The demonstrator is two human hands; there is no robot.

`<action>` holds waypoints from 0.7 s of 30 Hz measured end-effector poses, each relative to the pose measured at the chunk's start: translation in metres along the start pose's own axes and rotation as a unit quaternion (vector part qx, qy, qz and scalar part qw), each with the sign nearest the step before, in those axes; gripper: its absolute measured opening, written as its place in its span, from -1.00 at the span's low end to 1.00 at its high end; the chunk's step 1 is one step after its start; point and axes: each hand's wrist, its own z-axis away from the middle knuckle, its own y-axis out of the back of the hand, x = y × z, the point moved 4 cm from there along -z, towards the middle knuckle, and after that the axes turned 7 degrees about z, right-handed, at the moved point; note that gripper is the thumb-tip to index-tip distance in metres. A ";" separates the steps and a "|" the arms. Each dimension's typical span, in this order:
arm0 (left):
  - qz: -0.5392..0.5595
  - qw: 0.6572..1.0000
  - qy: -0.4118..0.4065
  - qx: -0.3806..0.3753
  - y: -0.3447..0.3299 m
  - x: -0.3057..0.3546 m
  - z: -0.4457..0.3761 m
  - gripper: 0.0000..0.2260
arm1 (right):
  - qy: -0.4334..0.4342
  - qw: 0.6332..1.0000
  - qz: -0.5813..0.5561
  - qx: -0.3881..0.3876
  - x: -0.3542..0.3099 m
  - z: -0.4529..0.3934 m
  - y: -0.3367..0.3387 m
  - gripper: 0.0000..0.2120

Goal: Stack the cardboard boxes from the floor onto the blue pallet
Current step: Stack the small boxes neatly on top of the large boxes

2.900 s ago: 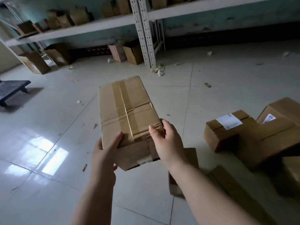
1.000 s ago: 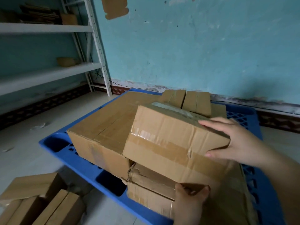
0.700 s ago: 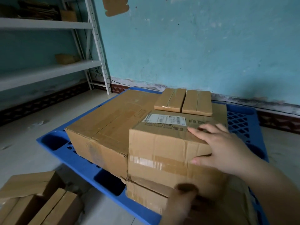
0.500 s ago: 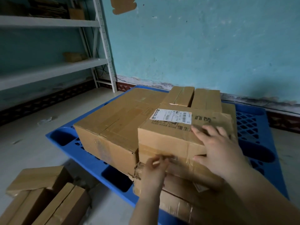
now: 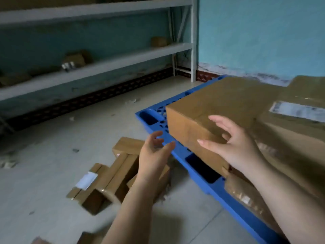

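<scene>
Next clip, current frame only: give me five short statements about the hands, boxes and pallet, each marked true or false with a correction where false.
1. Both hands are empty. True: the left hand and right hand have spread fingers and hold nothing.
2. The pallet is red. False: the pallet is blue.
3. Small boxes lie on the floor left of the pallet. True: the floor boxes sit there in a cluster.
4. The large box hangs in the air. False: the large box rests on the pallet.
5. The labelled box lies on the floor. False: the labelled box sits on the stack, right of the large box.
</scene>
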 end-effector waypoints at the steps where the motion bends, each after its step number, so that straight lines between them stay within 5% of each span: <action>1: -0.006 1.000 0.009 -0.002 0.012 -0.008 0.002 -0.69 | -0.005 1.000 -0.014 -0.010 0.000 0.002 -0.008 -0.42; 5: -0.053 0.990 0.073 0.104 0.127 -0.076 0.032 -0.68 | -0.028 0.980 -0.062 -0.189 -0.004 0.027 -0.132 -0.41; 11: -0.055 0.945 0.211 0.242 0.229 -0.180 0.088 -0.60 | -0.025 0.908 0.072 -0.411 0.015 0.097 -0.288 -0.28; 14: -0.056 0.911 0.292 0.285 0.246 -0.226 0.117 -0.58 | -0.013 0.865 0.158 -0.476 0.036 0.130 -0.334 -0.25; 18: 0.021 0.858 0.449 0.250 0.232 -0.271 0.147 -0.44 | -0.062 0.821 0.234 -0.517 0.077 0.154 -0.359 -0.15; 21: 0.077 0.849 0.468 0.233 0.216 -0.283 0.148 -0.51 | -0.071 0.811 0.247 -0.526 0.097 0.162 -0.362 -0.16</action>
